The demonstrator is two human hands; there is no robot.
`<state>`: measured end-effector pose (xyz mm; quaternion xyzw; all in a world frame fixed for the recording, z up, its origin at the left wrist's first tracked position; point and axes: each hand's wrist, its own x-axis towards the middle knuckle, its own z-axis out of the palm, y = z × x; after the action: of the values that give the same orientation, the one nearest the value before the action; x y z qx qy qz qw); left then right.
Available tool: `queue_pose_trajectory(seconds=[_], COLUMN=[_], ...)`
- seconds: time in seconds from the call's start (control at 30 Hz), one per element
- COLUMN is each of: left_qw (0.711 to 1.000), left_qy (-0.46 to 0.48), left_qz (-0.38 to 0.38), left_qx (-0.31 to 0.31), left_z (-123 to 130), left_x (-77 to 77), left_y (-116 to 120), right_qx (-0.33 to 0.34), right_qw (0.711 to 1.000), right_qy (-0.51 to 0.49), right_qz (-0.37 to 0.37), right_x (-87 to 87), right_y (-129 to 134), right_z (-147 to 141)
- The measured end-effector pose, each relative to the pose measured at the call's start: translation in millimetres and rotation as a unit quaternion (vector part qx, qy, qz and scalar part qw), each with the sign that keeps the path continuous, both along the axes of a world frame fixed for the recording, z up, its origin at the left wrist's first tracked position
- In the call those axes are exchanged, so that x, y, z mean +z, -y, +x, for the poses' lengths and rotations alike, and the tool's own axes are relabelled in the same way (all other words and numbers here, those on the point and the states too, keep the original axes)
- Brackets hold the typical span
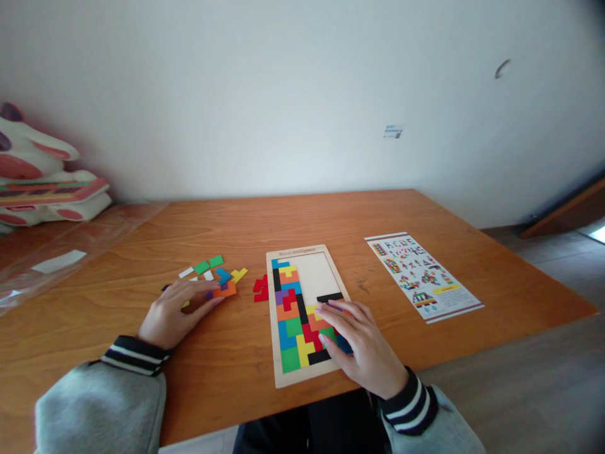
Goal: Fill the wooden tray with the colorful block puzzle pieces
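Observation:
A pale wooden puzzle board lies on the table, its left side and lower part filled with coloured block pieces; bare wood shows at its upper right. My right hand rests over the board's lower right, fingers stretched out and hiding some pieces there. To the left, my left hand reaches over a loose group of pieces, thumb and fingers apart. An orange piece lies at its fingertips, with a bit of purple between thumb and index finger. Just beyond are a blue piece, a yellow piece and green pieces.
Red pieces lie against the board's left edge. A printed pattern sheet lies to the right on the wooden table. At the far left are clear plastic wrapping and a cow-shaped toy. A white wall stands behind.

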<state>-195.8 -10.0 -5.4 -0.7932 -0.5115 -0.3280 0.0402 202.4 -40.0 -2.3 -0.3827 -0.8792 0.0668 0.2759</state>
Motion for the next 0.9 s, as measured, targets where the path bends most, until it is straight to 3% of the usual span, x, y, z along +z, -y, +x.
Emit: queue_pose_trajectory(seconds=[0.4,0.67,0.9], left_qw=[0.996,0.995,0.998], left_qy=[-0.001,-0.017,0.012], left_qz=[0.032,0.05,0.056], left_qx=[-0.086,-0.084,0.002], left_z=[66,60,50], left_x=[2.7,0.1,-1.6], left_y=[-19,-35,-29], right_qx=[-0.017,-0.019,-0.028], right_qw=[1.0,1.0,1.0], right_qy=[0.008,0.007,-0.008], right_qz=[-0.001,-0.006,-0.006], right_x=[1.9,0.4,-1.7], right_y=[1,0,1], right_z=[-1,0,0])
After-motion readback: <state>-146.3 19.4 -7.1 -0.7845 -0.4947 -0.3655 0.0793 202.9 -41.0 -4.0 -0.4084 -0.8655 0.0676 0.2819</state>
